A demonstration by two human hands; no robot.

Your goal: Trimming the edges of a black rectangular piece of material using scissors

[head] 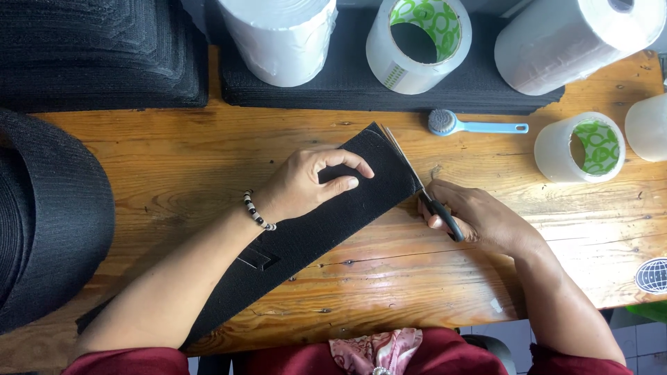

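Note:
A long black strip of hook-and-loop material [326, 222] lies slanted across the wooden table [174, 167]. My left hand [313, 182] presses flat on its upper part, fingers curled, a beaded bracelet on the wrist. My right hand [479, 219] grips black-handled scissors [424, 191]. Their blades run along the strip's far right edge, near its upper end.
Stacks of black material [97, 48] fill the back left, and a big black roll [48, 215] sits at the left edge. White rolls [281, 38] and clear tape rolls [417, 42] stand at the back. A small blue-handled brush [472, 125] lies nearby.

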